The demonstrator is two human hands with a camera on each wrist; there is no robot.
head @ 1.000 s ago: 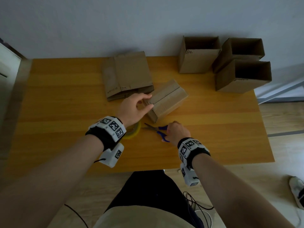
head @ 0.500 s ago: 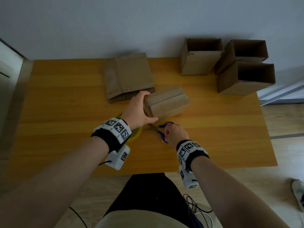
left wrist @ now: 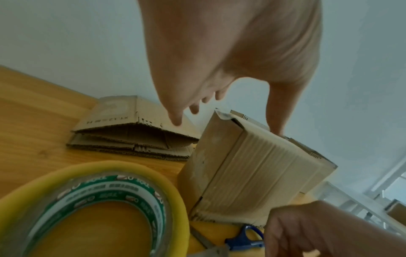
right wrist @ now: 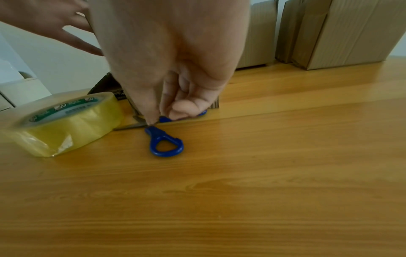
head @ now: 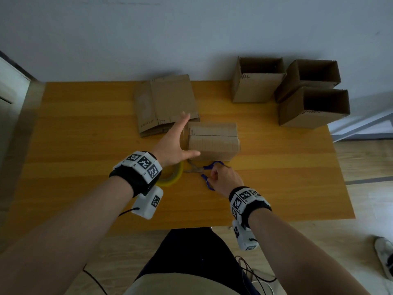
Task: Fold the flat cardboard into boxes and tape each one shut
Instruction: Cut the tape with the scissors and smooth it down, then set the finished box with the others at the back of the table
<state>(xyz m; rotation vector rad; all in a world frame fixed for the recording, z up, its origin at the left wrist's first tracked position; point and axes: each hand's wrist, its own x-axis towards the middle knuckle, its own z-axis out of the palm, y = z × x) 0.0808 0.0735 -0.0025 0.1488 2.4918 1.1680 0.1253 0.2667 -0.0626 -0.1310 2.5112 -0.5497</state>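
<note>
A folded brown cardboard box (head: 212,143) lies closed side up at the table's middle, its flaps meeting in a seam. My left hand (head: 180,138) is open at the box's left end, fingers straight and spread. The thumb (left wrist: 275,121) touches the box's (left wrist: 252,165) near top edge. My right hand (head: 214,175) is just in front of the box. Its fingers curl onto the blue-handled scissors (right wrist: 165,144), which lie flat on the table. A roll of clear tape (head: 172,179) lies beside the scissors under my left wrist.
A stack of flat cardboard (head: 168,101) lies behind the left hand. Three open-topped boxes (head: 257,86) (head: 310,77) (head: 312,109) stand at the back right by the wall. The wooden table (head: 85,145) ends just before my lap. A shoe (head: 382,256) is on the floor, right.
The box has turned from a diagonal to square with the table edge. My left hand released its grip on the box corner and spread open. The right hand stayed on the scissors.
</note>
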